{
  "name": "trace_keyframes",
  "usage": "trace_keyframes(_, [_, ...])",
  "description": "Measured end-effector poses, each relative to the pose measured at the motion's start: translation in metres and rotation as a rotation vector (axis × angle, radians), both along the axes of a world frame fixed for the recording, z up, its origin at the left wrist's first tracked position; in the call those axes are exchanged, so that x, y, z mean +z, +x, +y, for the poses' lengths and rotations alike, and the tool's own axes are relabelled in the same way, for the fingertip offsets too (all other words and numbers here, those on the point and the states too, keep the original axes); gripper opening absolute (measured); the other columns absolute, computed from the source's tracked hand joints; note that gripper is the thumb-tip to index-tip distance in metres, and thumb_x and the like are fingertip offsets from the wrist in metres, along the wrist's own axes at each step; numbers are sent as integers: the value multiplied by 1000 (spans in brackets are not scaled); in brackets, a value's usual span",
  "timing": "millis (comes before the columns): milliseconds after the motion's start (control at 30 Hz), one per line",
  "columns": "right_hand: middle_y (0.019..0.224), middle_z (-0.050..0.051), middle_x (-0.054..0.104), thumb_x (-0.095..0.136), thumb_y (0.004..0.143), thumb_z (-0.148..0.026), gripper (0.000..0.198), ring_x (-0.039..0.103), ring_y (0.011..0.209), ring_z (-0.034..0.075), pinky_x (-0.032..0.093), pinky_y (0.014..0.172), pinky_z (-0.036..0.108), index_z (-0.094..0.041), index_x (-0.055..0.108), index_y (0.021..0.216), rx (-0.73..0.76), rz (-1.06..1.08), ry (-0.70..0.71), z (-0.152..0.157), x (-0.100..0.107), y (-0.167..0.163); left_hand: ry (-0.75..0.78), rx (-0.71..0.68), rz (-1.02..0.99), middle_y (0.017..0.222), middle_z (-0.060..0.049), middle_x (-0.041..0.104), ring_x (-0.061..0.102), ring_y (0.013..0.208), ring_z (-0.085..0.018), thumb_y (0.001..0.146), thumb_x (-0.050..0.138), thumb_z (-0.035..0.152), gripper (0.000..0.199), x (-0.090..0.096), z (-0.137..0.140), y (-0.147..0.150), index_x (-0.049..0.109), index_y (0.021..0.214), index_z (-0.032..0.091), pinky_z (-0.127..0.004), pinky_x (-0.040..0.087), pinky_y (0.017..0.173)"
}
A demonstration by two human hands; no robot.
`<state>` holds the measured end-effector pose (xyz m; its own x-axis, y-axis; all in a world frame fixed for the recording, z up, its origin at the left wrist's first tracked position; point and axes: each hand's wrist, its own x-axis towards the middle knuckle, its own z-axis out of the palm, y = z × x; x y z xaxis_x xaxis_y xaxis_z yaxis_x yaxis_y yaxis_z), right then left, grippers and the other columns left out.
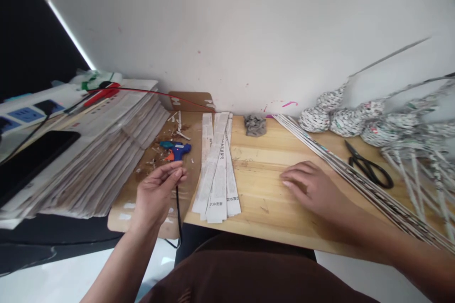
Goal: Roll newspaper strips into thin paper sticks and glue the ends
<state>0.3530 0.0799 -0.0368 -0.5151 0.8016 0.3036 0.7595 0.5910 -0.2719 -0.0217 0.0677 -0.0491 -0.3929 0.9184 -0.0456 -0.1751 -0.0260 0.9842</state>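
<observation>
My left hand (161, 191) hovers just in front of a blue hot glue gun (181, 149), its thumb and fingertips pinched together. Whatever may be between them is too small to make out. To its right a fanned bundle of cut newspaper strips (218, 170) lies on the wooden table (259, 198). My right hand (304, 182) is over the table's right half, palm down, thumb and fingers loosely curved and apart, with nothing visible in it. Beyond that hand, long thin rolled-paper rods (341, 172) run diagonally towards the front right.
Black scissors (368, 165) lie beyond the rods, before woven paper pieces (314, 118). A crumpled grey cloth (255, 125) sits near the wall. At left, a tall newspaper stack (103, 160) carries a phone (39, 160) and a power strip (31, 108). A black cord (178, 217) hangs over the edge.
</observation>
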Motion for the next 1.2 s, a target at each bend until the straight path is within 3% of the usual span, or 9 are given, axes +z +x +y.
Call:
trace_keyframes(367, [101, 7, 68, 57, 89, -25, 16, 58, 99, 22, 48, 91, 41, -21, 68, 99, 98, 208, -26, 43, -11, -78, -20, 48, 19, 90, -7, 74, 69, 83, -16, 63, 82, 27, 48, 10, -10, -39, 68, 107, 15, -28, 55, 83])
trace_keyframes(533, [98, 6, 69, 58, 88, -27, 15, 59, 95, 22, 48, 89, 42, -21, 69, 96, 62, 225, -51, 60, -15, -91, -38, 94, 191, 80, -2, 71, 64, 74, -12, 61, 83, 30, 46, 7, -13, -50, 69, 103, 17, -23, 52, 72])
trace_keyframes(667, [97, 6, 70, 58, 87, -25, 14, 59, 93, 22, 48, 87, 40, -21, 69, 94, 98, 228, -67, 67, -17, -102, -85, 136, 503, 70, 0, 65, 59, 65, -13, 70, 75, 39, 28, 3, -13, -52, 71, 88, 18, -25, 49, 63])
trace_keyframes(767, [94, 6, 70, 57, 87, -23, 13, 59, 92, 22, 47, 85, 40, -21, 69, 92, 90, 253, -45, 70, -21, -107, -30, 191, 860, 73, -2, 64, 62, 75, -18, 80, 65, 40, 22, 7, -8, -49, 70, 77, 19, -30, 50, 73])
trace_keyframes(900, [94, 5, 70, 57, 87, -21, 12, 58, 91, 22, 46, 84, 40, -21, 68, 92, 91, 298, -9, 71, -26, -106, 200, 127, 1177, 122, -9, 59, 55, 115, -25, 83, 60, 32, 33, 15, 4, -40, 66, 114, 22, -37, 43, 97])
trace_keyframes(967, [93, 5, 70, 57, 87, -19, 12, 58, 90, 22, 46, 84, 39, -21, 68, 91, 97, 307, -14, 71, -26, -105, 228, 108, 1203, 125, -9, 59, 56, 115, -24, 84, 59, 29, 46, 16, 9, -35, 55, 130, 23, -37, 44, 97])
trace_keyframes(1033, [92, 4, 70, 57, 87, -18, 12, 58, 90, 21, 46, 84, 38, -21, 68, 90, 94, 316, -22, 70, -25, -104, 204, 125, 1207, 104, -5, 69, 63, 98, -21, 86, 58, 30, 34, 14, 10, -29, 63, 118, 23, -35, 47, 87])
trace_keyframes(1100, [91, 4, 70, 57, 87, -18, 12, 58, 89, 20, 46, 84, 37, -21, 68, 89, 90, 330, -24, 70, -23, -104, 162, 129, 1263, 79, -2, 69, 63, 79, -20, 84, 61, 36, 16, 11, 9, -22, 70, 85, 22, -32, 48, 76])
trace_keyframes(1200, [89, 3, 70, 57, 88, -18, 12, 59, 87, 20, 46, 83, 37, -21, 68, 88, 100, 357, -24, 69, -22, -104, 133, 23, 1384, 67, -2, 64, 58, 76, -21, 81, 64, 40, 26, 7, 7, -11, 62, 64, 22, -32, 46, 72])
